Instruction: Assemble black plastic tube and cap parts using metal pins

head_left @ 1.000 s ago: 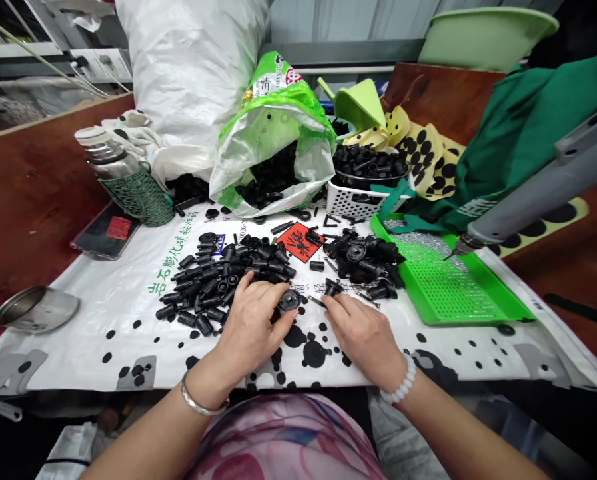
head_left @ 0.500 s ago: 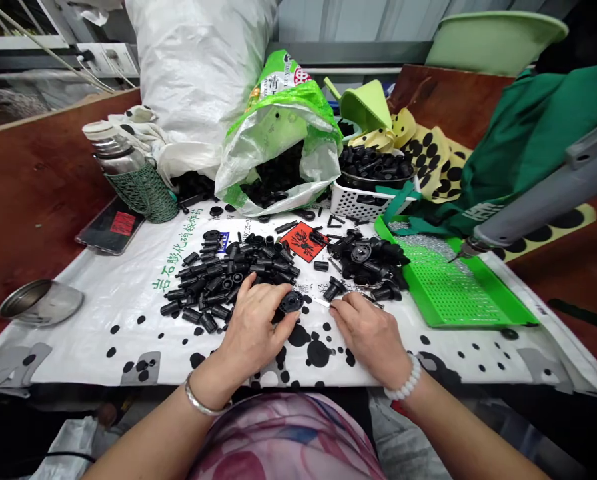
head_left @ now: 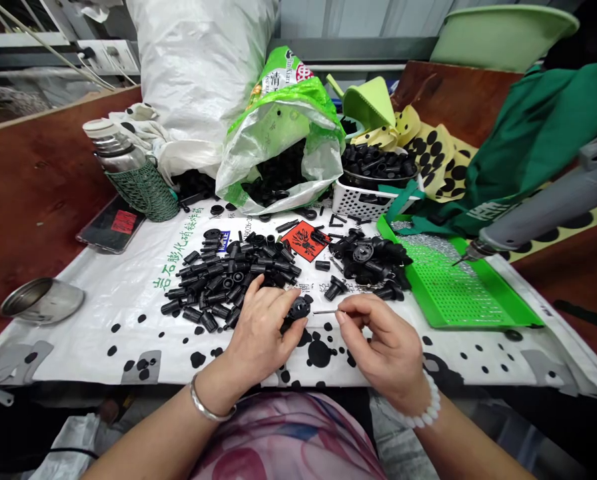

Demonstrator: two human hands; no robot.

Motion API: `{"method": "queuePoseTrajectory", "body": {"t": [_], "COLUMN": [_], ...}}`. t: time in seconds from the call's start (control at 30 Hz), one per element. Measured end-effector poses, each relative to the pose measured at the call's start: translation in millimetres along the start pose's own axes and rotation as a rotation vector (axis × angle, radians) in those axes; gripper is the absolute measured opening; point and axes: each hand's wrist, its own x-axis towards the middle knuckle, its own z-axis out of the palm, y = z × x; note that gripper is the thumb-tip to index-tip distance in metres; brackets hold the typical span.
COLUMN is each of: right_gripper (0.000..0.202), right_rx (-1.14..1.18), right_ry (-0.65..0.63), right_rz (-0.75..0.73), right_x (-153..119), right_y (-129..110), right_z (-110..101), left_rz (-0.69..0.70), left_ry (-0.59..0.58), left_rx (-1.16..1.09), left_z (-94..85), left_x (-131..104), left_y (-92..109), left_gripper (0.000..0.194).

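Note:
My left hand grips a round black plastic part between thumb and fingers, its face turned toward the right. Pinched in my right hand is a thin metal pin, which points left at the black part with a small gap between them. Behind my left hand lies a pile of black cylindrical pieces. A second heap of black flanged parts sits beyond my right hand, with one loose flanged piece in front of it.
A green tray of small shiny pins lies at the right, under a grey power driver. Farther back are an open bag, a white basket and a bottle. A metal cup stands left.
My right hand has lifted and turned, and the pin now shows more fully, level and pointing left. My left hand has shifted slightly right with the round black part.

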Motion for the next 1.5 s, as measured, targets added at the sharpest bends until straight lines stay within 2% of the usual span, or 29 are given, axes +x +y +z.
{"method": "queuePoseTrajectory", "body": {"t": [0.3,0.4,0.53,0.73,0.83,1.13,1.37,1.5], "right_gripper": [0.014,0.012,0.010,0.008,0.011,0.006,0.008,0.010], "right_rx": [-0.207,-0.277,-0.206,0.131,0.230,0.255,0.458,0.489], "right_ry": [-0.016,-0.044,-0.109,-0.221,-0.244,-0.125,-0.082,-0.052], "right_rz": [-0.279,-0.287,-0.171,0.256,0.383,0.296,0.469,0.511], "right_x": [5,3,2,-1,-1,1,-3,-2], "right_y": [-2,-7,-11,0,2,3,0,-1], "right_z": [12,13,16,17,19,26,30,29], "left_rz": [0.043,0.067,0.097,0.095,0.100,0.169,0.205,0.186], "left_ry": [0.034,0.052,0.067,0.114,0.105,0.148,0.220,0.210], "left_rx": [-0.005,0.033,0.064,0.075,0.063,0.044,0.091,0.053], "left_z": [0.7,0.1,-0.7,0.2,1.5,5.3,7.7,7.2], "left_x": [-2,-1,0,-2,-3,-3,-4,-7], "left_y": [5,5,6,3,3,7,11,14], "left_gripper": [0.029,0.027,0.025,0.027,0.028,0.028,0.028,0.026]}}
